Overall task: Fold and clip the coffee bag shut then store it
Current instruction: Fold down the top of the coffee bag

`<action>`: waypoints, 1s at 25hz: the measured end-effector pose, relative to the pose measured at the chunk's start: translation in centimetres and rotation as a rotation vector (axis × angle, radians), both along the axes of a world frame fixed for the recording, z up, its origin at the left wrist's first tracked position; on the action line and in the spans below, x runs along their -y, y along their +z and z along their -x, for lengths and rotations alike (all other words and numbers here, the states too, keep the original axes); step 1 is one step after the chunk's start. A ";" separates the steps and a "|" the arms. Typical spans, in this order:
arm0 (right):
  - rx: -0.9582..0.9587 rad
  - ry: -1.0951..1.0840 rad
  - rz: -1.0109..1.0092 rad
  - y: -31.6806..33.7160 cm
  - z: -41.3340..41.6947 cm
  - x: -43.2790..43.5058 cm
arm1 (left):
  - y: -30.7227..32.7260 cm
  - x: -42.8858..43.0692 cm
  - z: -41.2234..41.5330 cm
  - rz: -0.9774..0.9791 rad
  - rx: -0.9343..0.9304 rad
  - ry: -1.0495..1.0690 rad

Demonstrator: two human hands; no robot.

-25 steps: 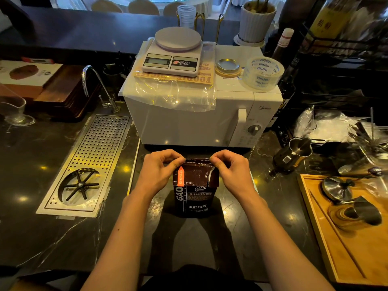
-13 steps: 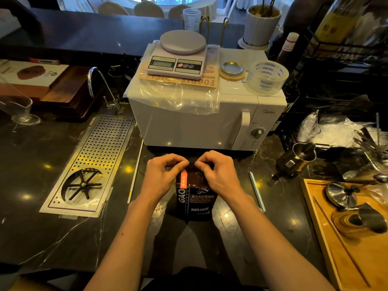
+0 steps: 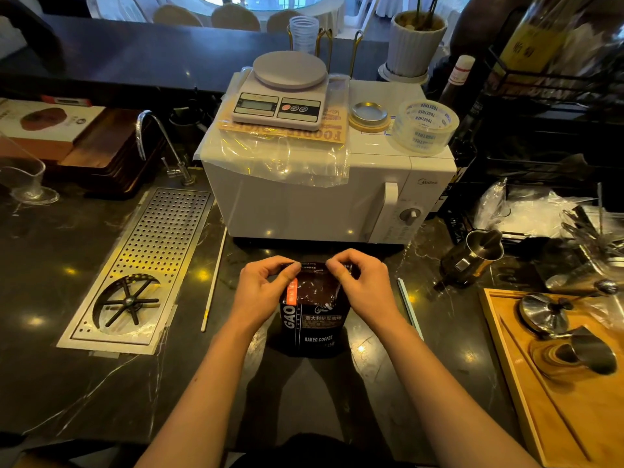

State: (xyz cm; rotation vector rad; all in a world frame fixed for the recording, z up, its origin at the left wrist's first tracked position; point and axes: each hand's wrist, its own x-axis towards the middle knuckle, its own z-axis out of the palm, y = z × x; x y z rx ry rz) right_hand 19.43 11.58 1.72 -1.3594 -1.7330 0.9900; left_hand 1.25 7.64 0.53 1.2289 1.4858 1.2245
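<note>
We see one white stick (image 3: 213,280) at left, then our left hand (image 3: 261,292) and right hand (image 3: 366,287), both pinching the top edge of one dark coffee bag (image 3: 312,324) standing upright on the counter (image 3: 67,383) near the microwave (image 3: 304,211); one pale stick (image 3: 409,309) lies right.

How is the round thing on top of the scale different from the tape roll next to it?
The scale's round platform is a solid, flat, pale disc; the tape roll is a see-through ring with a hole and blue printed words. The platform sits raised on the kitchen scale; the tape lies directly on the microwave. Both are round.
</note>
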 end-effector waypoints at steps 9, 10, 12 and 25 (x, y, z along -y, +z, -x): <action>-0.068 -0.077 -0.016 -0.6 0.7 -0.3 | -0.5 0.3 -1.1 0.076 0.247 0.054; -0.081 -0.064 -0.005 -0.6 0.5 -0.3 | -0.5 0.3 -1.2 0.076 0.250 0.062; -0.114 -0.023 0.023 -1.0 -0.2 -0.2 | -0.5 0.2 -1.3 0.083 0.244 0.086; -0.154 -0.207 0.039 -2.3 0.0 0.9 | -1.8 1.1 -1.3 0.109 0.357 0.060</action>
